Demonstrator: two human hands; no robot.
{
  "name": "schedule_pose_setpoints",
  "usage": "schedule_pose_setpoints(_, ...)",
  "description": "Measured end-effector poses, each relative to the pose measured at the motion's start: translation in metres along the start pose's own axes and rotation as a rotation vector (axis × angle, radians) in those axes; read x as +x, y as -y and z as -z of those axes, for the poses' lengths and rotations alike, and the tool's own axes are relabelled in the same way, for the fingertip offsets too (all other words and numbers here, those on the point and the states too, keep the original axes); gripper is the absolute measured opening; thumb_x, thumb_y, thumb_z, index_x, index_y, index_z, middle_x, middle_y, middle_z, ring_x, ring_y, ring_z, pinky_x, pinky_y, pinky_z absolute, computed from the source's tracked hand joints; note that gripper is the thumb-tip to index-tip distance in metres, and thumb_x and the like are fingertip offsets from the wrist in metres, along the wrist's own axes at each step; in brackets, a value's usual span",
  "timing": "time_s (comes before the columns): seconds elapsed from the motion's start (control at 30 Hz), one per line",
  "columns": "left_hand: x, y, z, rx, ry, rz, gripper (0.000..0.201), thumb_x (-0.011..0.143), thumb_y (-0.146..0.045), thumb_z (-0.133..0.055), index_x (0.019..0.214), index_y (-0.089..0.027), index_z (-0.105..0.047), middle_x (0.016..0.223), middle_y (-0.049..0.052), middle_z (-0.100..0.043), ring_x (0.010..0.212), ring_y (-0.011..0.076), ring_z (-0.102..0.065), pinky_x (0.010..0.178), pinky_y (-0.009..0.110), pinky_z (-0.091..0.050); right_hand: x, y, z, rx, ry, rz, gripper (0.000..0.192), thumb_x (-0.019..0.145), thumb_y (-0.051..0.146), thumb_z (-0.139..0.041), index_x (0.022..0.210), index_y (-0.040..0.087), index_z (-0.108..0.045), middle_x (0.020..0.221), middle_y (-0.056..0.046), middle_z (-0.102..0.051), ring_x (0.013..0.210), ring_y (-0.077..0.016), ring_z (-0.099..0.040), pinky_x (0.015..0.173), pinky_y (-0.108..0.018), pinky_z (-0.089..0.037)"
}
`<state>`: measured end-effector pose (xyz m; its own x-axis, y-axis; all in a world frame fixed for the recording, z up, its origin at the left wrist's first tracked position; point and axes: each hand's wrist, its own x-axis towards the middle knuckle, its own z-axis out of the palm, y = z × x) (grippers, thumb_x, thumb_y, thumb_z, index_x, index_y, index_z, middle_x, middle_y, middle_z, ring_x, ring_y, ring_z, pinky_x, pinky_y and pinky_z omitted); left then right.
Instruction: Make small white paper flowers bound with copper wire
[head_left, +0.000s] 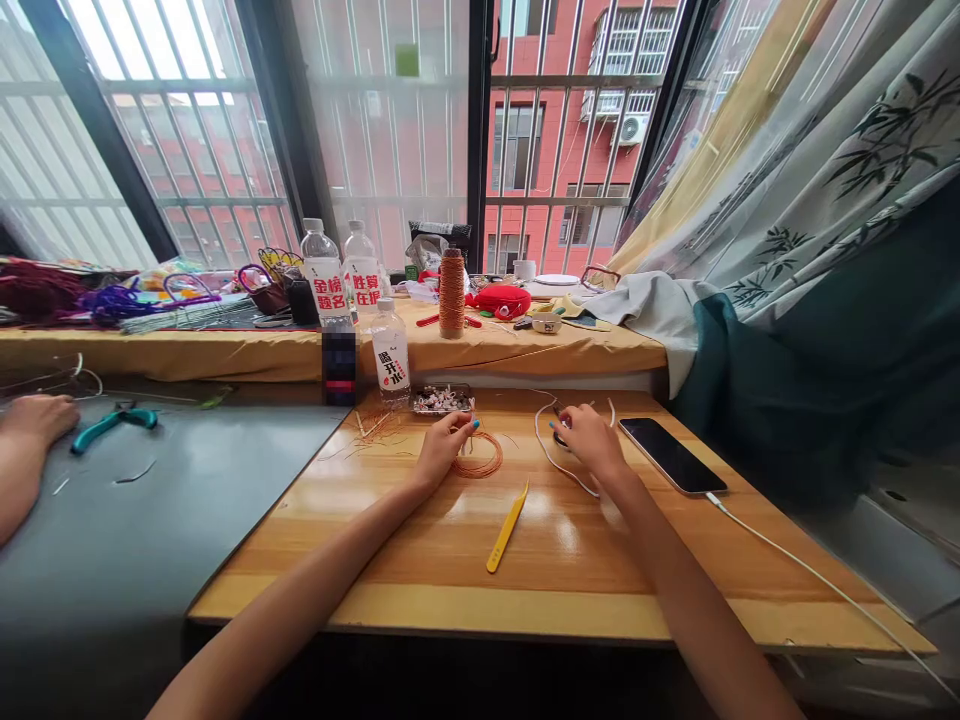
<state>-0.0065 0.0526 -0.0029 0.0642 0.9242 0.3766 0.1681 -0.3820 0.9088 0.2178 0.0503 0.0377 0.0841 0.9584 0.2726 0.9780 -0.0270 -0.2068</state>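
Note:
My left hand (444,447) is closed in a pinch above the coil of thin copper-orange cord (487,467). Something small and pale shows at its fingertips, too small to name. Over to the right, my right hand (594,438) has its fingers closed on a small pair of dark-handled scissors (561,437), partly hidden under the fingers. A white cord (551,458) curves across the wood beside that hand. Between my forearms lie yellow tweezers (508,530), touched by neither hand. Behind my left hand sits a clear tray (442,400) of small pale and dark pieces.
A phone (671,455) with a white charging cable lies at the right. Three water bottles (390,350) and an orange thread spool (451,295) stand toward the window. Another person's hand (41,418) rests at the left near teal pliers (114,428) on a grey surface.

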Motion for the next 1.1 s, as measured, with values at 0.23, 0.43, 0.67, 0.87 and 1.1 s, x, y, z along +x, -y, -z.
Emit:
schedule_pose_setpoints(0.23, -0.002, -0.005, -0.002, 0.059, 0.010, -0.032, 0.024, 0.074, -0.037, -0.047, 0.077, -0.015, -0.055, 0.057, -0.003, -0.045, 0.053, 0.0083, -0.038, 0.050, 0.018, -0.030, -0.021, 0.036, 0.003, 0.087, 0.467, 0.466, 0.056, 0.072, 0.059, -0.035, 0.052, 0.013, -0.060, 0.047, -0.003, -0.053, 0.045, -0.0093, -0.043, 0.043, -0.021, -0.022)
schedule_pose_setpoints(0.43, -0.003, -0.006, 0.000, 0.170, -0.057, -0.047, 0.021, 0.076, -0.034, -0.045, 0.078, -0.016, -0.056, 0.063, -0.002, -0.051, 0.061, 0.0102, -0.043, 0.057, 0.019, -0.032, -0.025, 0.040, -0.002, 0.086, 0.557, 0.458, 0.034, 0.071, 0.045, -0.046, 0.067, 0.015, -0.062, 0.054, -0.001, -0.059, 0.046, -0.0087, -0.047, 0.044, -0.019, -0.025)
schedule_pose_setpoints(0.67, -0.002, -0.004, 0.001, 0.218, -0.104, -0.061, 0.019, 0.078, -0.029, -0.042, 0.082, -0.017, -0.055, 0.076, 0.001, -0.056, 0.071, 0.0123, -0.048, 0.065, 0.021, -0.034, -0.023, 0.039, -0.005, -0.005, 0.344, 0.473, 0.042, 0.071, 0.051, -0.043, 0.058, 0.015, -0.061, 0.063, -0.006, -0.062, 0.058, -0.0128, -0.052, 0.045, -0.021, -0.024)
schedule_pose_setpoints(0.87, 0.001, 0.003, 0.001, 0.129, -0.186, -0.043, 0.019, 0.076, -0.020, -0.044, 0.093, -0.018, -0.049, 0.074, 0.000, -0.052, 0.066, 0.0099, -0.049, 0.061, 0.019, -0.037, -0.023, 0.035, -0.007, 0.227, 0.692, 0.415, 0.036, 0.068, 0.044, -0.047, 0.050, 0.014, -0.054, 0.044, -0.001, -0.053, 0.038, -0.0084, -0.046, 0.039, -0.019, -0.028)
schedule_pose_setpoints(1.1, -0.003, -0.003, 0.000, -0.016, -0.101, -0.022, 0.014, 0.077, -0.018, -0.037, 0.082, -0.017, -0.050, 0.065, -0.002, -0.046, 0.045, 0.0047, -0.043, 0.041, 0.015, -0.035, -0.021, 0.046, -0.026, 0.674, 0.579, 0.267, 0.021, 0.074, 0.028, -0.039, 0.057, 0.016, -0.043, 0.048, 0.003, -0.052, 0.035, -0.0064, -0.047, 0.034, -0.015, -0.029)
